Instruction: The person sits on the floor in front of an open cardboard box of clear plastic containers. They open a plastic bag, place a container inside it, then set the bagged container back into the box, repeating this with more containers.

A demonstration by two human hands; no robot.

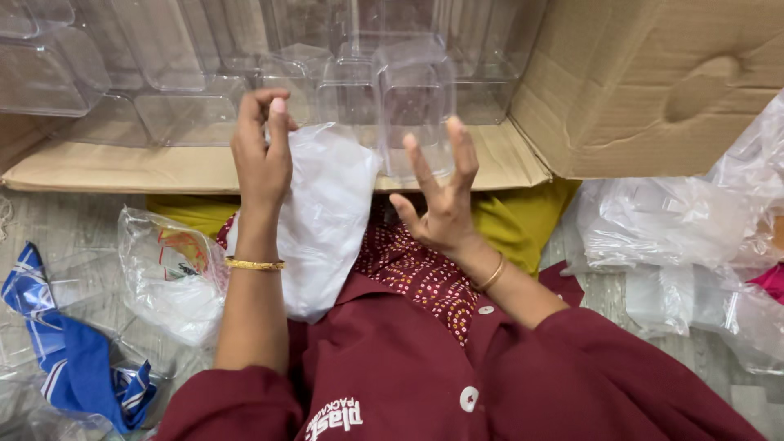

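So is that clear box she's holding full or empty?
Empty. The clear box in the right hand shows only cardboard behind it.

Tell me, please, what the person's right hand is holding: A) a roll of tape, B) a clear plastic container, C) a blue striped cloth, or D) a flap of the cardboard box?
B: the right hand has its fingers spread around a clear plastic container, raised in front of the cardboard box, while the left hand grips a white plastic bag.
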